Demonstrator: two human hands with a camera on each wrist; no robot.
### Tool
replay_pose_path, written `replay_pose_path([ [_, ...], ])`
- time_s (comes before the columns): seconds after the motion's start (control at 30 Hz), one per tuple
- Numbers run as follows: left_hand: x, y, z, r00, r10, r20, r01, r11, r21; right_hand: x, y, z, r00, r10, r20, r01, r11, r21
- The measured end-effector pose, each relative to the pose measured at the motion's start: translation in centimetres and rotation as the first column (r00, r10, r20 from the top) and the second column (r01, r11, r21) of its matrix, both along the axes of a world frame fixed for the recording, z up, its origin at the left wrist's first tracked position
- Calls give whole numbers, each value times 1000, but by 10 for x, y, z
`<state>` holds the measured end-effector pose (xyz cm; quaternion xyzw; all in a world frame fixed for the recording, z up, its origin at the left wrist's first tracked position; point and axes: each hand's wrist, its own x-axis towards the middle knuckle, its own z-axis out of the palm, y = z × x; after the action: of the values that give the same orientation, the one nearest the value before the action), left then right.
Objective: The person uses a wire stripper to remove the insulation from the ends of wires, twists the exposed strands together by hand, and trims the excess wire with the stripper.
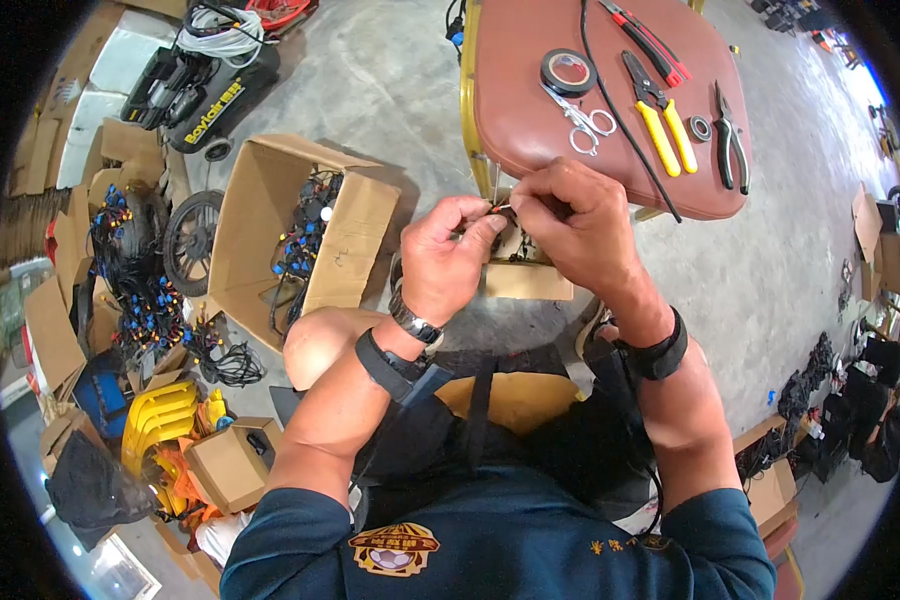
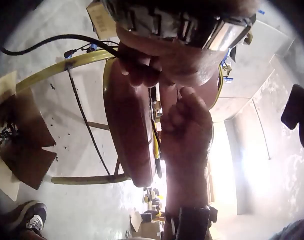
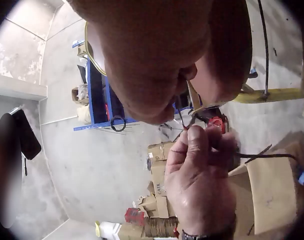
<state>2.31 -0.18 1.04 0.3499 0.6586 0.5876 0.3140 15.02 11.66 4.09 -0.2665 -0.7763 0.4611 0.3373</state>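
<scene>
My left hand grips a black cable, which trails from the fingers in the left wrist view. Its thumb and forefinger pinch a thin wire end, with a small reddish bit at the fingertips. Close against it, my right hand pinches a thin dark wire between thumb and curled forefinger. The fingertips of both hands almost meet, just off the front edge of a brown padded chair seat. On that seat lie folding scissors, black tape, yellow-handled wire strippers and black-handled pliers.
A red-and-black cutter, a small ring-shaped roll and a long black cord also lie on the seat. To the left stands an open cardboard box of wire harnesses. A smaller carton sits below the hands.
</scene>
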Motion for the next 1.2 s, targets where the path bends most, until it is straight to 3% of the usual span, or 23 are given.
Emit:
replay_pose_path([
  [0.1,-1,2,-6,999,17,-41,-17,1000,4,2,4,-4,1000,14,23,-15,999,28],
  [0.3,-3,3,-7,997,41,59,-40,999,-20,1,-3,1,1000,24,12,-23,999,-35],
  [0.6,-9,1,-13,995,46,94,-48,999,14,-1,-1,-13,995,56,82,-57,998,8],
  [0.9,-6,0,-7,986,2,168,-3,1000,8,-1,4,-12,993,49,103,-25,975,-219],
  [1.0,-12,-3,-12,997,-60,55,59,998,7,0,7,-6,998,58,21,-38,847,-530],
  [1.2,-5,-3,4,993,-98,-70,98,995,-10,6,15,-5,990,134,36,-80,762,-642],
])
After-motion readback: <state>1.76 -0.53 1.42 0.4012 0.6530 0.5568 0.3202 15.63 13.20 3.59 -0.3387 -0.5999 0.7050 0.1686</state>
